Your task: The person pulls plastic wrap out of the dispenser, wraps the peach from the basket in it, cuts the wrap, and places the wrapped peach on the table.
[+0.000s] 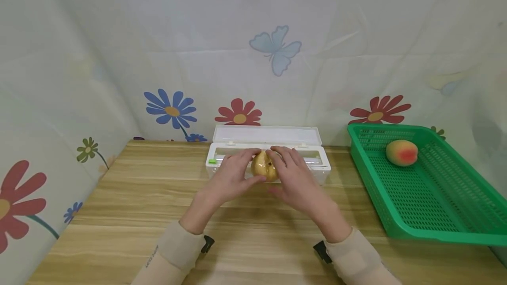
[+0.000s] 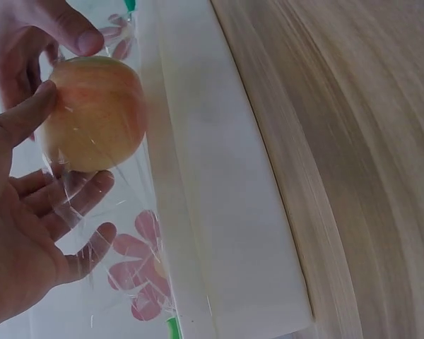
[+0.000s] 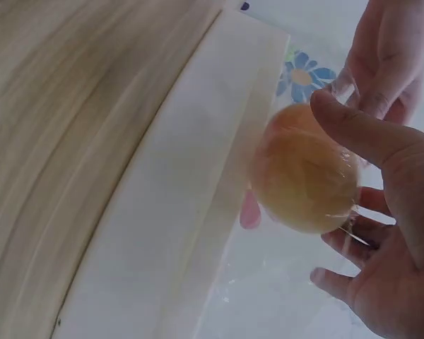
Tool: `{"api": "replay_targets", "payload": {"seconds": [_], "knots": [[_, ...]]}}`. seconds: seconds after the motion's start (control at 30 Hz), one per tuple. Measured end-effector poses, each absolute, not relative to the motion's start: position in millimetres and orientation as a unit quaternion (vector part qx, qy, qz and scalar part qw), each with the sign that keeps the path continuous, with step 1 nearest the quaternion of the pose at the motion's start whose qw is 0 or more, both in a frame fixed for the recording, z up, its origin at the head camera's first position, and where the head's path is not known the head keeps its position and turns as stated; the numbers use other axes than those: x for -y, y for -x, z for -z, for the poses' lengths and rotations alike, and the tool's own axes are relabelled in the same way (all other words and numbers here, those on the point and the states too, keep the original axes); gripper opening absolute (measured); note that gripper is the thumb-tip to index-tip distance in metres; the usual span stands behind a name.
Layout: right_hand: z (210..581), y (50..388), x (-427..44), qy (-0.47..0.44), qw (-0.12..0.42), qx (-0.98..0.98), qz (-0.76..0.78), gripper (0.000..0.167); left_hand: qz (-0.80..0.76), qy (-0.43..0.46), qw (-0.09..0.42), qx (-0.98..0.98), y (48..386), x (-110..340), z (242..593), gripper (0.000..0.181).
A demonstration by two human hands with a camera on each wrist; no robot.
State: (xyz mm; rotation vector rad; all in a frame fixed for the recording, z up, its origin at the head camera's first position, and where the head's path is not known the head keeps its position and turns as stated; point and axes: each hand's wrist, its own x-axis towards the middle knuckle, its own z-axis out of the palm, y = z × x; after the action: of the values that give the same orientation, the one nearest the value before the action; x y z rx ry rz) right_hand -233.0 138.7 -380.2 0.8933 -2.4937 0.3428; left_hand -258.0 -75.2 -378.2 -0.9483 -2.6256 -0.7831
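Observation:
A yellow peach with a reddish blush is held between both hands above the front of a white cling film box, whose lid stands up. Clear film lies over the peach and stretches from it, wrinkled. My left hand grips the peach from the left, its thumb on the near side. From the right, my right hand holds it with bent fingers. Both wrist views show thumbs and fingers around the film-covered fruit. Inside the box the film roll shows partly; the hands cover its middle.
A green plastic basket stands on the right of the wooden table. In it lies another peach, yellow and red. A white curtain with printed flowers and a butterfly hangs behind the table. A green slider sits at the box's left end.

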Motion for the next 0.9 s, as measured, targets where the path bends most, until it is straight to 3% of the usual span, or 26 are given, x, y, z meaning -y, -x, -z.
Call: {"api": "replay_targets", "payload": {"seconds": [0.37, 0.6, 0.77, 0.9], "knots": [[386, 242, -128, -0.317, 0.222, 0.902, -0.191, 0.084, 0.320, 0.324, 0.100, 0.885, 260, 81, 377, 0.058], [387, 243, -126, -0.292, 0.213, 0.905, -0.223, 0.081, 0.325, 0.316, 0.123, 0.883, 268, 100, 369, 0.031], [388, 245, -127, -0.288, 0.202, 0.904, -0.241, 0.080, 0.352, 0.270, 0.112, 0.889, 275, 123, 368, 0.044], [389, 247, -127, -0.288, 0.196, 0.903, -0.250, 0.085, 0.331, 0.242, 0.071, 0.909, 280, 142, 370, 0.049]]}}
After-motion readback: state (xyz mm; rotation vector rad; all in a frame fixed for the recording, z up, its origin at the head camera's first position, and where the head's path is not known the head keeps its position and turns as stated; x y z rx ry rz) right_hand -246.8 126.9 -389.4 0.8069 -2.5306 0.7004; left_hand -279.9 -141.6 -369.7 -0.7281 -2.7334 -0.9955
